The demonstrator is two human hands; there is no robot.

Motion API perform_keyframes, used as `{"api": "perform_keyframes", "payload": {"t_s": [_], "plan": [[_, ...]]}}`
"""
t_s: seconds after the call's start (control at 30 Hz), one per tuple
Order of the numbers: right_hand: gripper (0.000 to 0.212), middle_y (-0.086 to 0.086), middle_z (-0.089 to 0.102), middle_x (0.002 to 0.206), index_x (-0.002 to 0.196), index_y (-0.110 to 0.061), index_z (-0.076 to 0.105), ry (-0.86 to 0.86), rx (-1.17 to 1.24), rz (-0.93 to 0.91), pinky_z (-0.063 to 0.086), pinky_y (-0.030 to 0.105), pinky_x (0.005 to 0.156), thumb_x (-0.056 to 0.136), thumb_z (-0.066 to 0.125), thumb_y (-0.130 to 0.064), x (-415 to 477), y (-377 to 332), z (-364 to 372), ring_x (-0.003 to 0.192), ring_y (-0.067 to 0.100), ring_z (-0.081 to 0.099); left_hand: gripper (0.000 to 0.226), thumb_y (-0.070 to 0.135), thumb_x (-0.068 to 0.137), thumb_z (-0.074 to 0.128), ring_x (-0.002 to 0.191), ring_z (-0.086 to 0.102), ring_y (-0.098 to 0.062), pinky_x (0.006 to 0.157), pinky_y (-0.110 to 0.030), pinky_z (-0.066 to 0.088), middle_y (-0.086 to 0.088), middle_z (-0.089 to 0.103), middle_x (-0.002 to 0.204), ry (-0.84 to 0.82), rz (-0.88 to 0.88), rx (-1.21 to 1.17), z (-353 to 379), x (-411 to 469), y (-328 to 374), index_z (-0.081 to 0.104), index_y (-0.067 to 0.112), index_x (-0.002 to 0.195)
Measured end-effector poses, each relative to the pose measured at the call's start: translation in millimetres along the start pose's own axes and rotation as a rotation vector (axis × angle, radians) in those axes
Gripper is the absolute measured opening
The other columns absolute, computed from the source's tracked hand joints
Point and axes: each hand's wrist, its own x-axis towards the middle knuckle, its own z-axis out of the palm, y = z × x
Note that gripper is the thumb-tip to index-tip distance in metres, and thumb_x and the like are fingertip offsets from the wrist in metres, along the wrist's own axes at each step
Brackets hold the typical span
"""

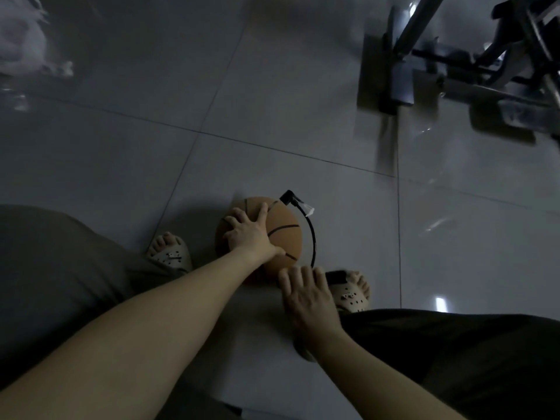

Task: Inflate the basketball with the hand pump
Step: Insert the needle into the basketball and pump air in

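An orange-brown basketball [285, 228] sits on the tiled floor between my feet. My left hand [248, 234] lies on top of it with the fingers spread and pressing on the ball. A black pump hose [312, 237] curves up along the ball's right side, ending in a black nozzle [288, 198] at the ball's far edge, with a white tag [309, 210] on the hose. My right hand [306, 295] hovers flat with straight fingers just right of the ball, over a black pump part [335, 277]. The pump's body is hidden under that hand.
My feet in beige sandals stand at the ball's left [169, 253] and right [354, 292]. A dark metal machine frame [424, 71] stands on the floor at the top right. A blurred white object [24, 50] lies at the top left.
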Motion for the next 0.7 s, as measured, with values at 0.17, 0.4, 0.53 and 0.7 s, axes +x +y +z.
{"api": "perform_keyframes", "payload": {"t_s": [0.17, 0.4, 0.53, 0.7], "plan": [[0.04, 0.015, 0.054, 0.11, 0.122, -0.008, 0.053, 0.002, -0.012, -0.046, 0.041, 0.048, 0.094, 0.086, 0.053, -0.026, 16, -25, -1, 0.099, 0.034, 0.049, 0.131, 0.079, 0.065, 0.071, 0.146, 0.007, -0.055, 0.102, -0.064, 0.042, -0.03, -0.004, 0.161, 0.0, 0.006, -0.006, 1, -2, -4, -0.013, 0.039, 0.156], [0.014, 0.007, 0.048, 0.091, 0.098, -0.014, 0.053, 0.195, 0.007, 0.194, 0.04, 0.037, 0.071, 0.084, 0.05, -0.012, 10, 48, -67, 0.078, 0.024, 0.043, 0.13, 0.078, 0.066, 0.072, 0.145, 0.007, -0.056, 0.103, -0.065, 0.04, -0.032, -0.004, 0.16, -0.018, 0.015, -0.03, -3, 0, -1, -0.012, 0.039, 0.157], [0.028, 0.007, 0.045, 0.093, 0.1, -0.015, 0.049, 0.398, -0.085, 0.213, 0.039, 0.039, 0.072, 0.093, 0.022, -0.013, 13, 61, -129, 0.08, 0.023, 0.039, 0.131, 0.078, 0.065, 0.073, 0.144, 0.007, -0.057, 0.103, -0.066, 0.039, -0.033, -0.003, 0.159, -0.004, 0.04, -0.057, -2, -6, -6, -0.011, 0.037, 0.157], [0.054, 0.006, 0.042, 0.092, 0.101, -0.015, 0.051, 0.399, -0.054, 0.226, 0.038, 0.04, 0.071, 0.098, -0.002, -0.017, 8, 63, -105, 0.078, 0.023, 0.038, 0.13, 0.078, 0.067, 0.071, 0.145, 0.007, -0.057, 0.104, -0.065, 0.039, -0.033, -0.005, 0.159, -0.01, 0.043, -0.033, -2, -5, -7, -0.013, 0.037, 0.157]]}}
